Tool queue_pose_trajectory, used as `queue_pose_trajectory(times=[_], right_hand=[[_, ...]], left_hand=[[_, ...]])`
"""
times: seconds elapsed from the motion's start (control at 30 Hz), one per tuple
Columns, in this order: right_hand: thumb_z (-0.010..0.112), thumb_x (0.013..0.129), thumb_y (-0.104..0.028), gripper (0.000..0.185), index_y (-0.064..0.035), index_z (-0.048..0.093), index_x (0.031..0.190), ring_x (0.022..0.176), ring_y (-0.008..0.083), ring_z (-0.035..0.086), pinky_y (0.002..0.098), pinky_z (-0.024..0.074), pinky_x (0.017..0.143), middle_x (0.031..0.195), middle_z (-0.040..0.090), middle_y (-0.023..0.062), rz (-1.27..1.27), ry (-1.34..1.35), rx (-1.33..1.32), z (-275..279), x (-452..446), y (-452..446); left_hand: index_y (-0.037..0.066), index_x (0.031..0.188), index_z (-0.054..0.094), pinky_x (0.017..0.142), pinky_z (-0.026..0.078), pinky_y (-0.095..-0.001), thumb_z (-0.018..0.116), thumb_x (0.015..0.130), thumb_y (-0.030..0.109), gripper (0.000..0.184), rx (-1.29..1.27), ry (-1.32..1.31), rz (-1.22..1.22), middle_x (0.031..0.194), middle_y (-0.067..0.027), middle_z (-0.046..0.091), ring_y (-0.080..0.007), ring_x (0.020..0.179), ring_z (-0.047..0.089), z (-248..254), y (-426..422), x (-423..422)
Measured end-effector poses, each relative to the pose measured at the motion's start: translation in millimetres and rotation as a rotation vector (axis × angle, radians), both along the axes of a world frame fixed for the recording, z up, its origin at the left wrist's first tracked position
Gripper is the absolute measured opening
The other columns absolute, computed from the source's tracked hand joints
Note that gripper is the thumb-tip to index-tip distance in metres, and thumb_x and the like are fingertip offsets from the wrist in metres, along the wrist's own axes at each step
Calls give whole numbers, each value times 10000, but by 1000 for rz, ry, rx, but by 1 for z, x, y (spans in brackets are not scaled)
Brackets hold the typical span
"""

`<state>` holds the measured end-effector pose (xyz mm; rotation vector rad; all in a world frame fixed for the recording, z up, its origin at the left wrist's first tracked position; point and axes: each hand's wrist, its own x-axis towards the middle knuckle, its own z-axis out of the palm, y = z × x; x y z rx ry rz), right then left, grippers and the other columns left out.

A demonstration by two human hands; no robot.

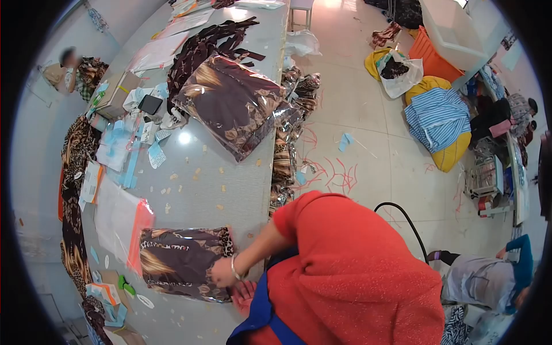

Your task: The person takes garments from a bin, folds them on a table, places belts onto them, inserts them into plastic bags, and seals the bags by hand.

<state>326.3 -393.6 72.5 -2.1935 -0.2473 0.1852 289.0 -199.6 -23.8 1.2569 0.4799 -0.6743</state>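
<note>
A folded dark brown garment with leopard trim, in a clear plastic bag (pixel 190 263), lies flat at the table's near end. My right hand (pixel 223 272), below a bracelet, is closed on the bag's right edge, its fingers pressed together. Just below it, my left hand (pixel 244 294) is turned palm up with its fingers partly stretched, close to the bag's lower right corner. My forearm and body hide part of the left hand. A stack of flat clear bags with red edges (pixel 118 215) lies beside the bagged garment, partly under it.
Bagged garments (pixel 230 103) are piled farther along the grey table (pixel 201 167), beside loose dark clothes (pixel 210 49). A phone (pixel 150 104) lies among papers. Bagged pieces (pixel 283 155) line the table's edge. Striped cloth (pixel 438 115) sits on the floor; a co-worker (pixel 486 279) is behind me.
</note>
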Motion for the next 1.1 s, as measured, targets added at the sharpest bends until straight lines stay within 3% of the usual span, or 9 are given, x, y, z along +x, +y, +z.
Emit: queue_pose_trajectory(times=[0.07,0.17,0.37,0.5,0.53,0.57,0.67,0.97,1.1], right_hand=[[548,895,-329,414,65,669,936,749,291,694,390,583,612,773,683,200,-98,796,431,-7,-11,-32],[541,919,-367,515,136,624,990,744,302,693,422,589,624,815,680,225,-193,1010,736,-41,-31,-39],[495,940,-302,418,87,647,959,760,288,697,400,592,653,880,691,202,-127,509,494,-63,-11,-14],[441,945,-297,383,-3,687,948,720,245,694,386,590,636,863,709,119,-248,974,550,-71,14,-8],[428,946,-296,381,-26,697,945,710,234,693,382,589,632,859,714,99,-314,1155,636,-81,22,-3],[448,928,-342,413,-23,702,867,557,212,658,353,566,489,738,695,104,-266,895,290,-30,10,-11],[437,922,-225,337,24,664,911,552,248,662,376,561,464,741,687,142,-201,895,95,-14,17,-17],[460,961,-230,330,60,559,1085,907,345,663,446,584,723,950,660,236,-756,1047,1091,-53,8,-21],[520,940,-233,372,46,520,1185,1010,330,623,429,542,855,1098,619,223,-733,812,951,-48,19,-18]], left_hand=[[91,1343,401,1037,385,-468,597,860,450,633,-92,72,25,1351,-110,433,-299,1245,439,-4,4,-7],[86,1326,420,1033,401,-454,615,868,412,595,-168,113,45,1330,-106,452,-287,1232,454,-7,10,-11],[79,1276,469,1017,435,-439,678,864,323,522,-284,140,102,1268,-99,492,-252,1187,490,-3,16,-9],[68,1155,507,922,492,-486,603,917,288,338,-250,208,73,1148,-130,548,-264,1085,547,-2,17,-17],[61,1096,528,851,541,-474,604,911,260,282,-262,232,118,956,-88,632,-276,932,631,0,16,-18],[62,1081,533,782,559,-453,586,921,263,262,-231,241,168,920,-85,635,-262,863,643,14,7,-23],[57,1044,544,679,581,-425,568,929,255,231,-254,296,188,868,-84,646,-247,772,662,16,3,-19],[30,985,566,653,580,-430,578,912,234,217,-265,270,279,843,-113,669,-247,735,675,29,13,-22],[33,935,574,602,572,-406,540,915,220,191,-180,254,258,779,-122,661,-238,662,665,21,18,-25]])
